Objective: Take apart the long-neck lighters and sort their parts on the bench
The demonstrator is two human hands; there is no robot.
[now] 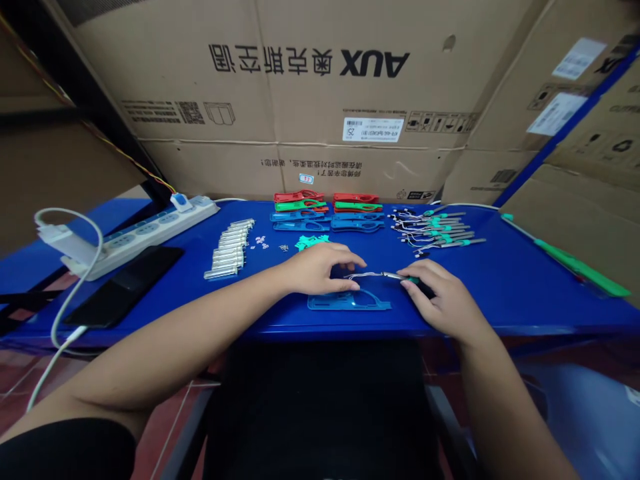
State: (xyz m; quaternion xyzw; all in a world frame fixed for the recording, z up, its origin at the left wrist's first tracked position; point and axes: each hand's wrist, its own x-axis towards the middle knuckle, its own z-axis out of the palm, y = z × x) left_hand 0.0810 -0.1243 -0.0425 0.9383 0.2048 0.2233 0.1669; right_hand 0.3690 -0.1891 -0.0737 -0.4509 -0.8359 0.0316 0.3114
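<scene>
My right hand pinches a slim metal-ended piece with a green part; the fingers hide the rest, so its kind is unclear. Thin white wires run left from its metal end. My left hand is curved around the wires' far end, thumb and fingers apart. Beneath the hands, a blue plastic shell half lies flat near the table's front edge. Small green plastic parts sit just behind my left hand. Wired grey rods with green collars lie to the right.
Clear tubular parts line the left, beside a phone and power strip. Red, green and blue shells stack at the back against a cardboard wall. A long green tool lies at the right edge of the blue table.
</scene>
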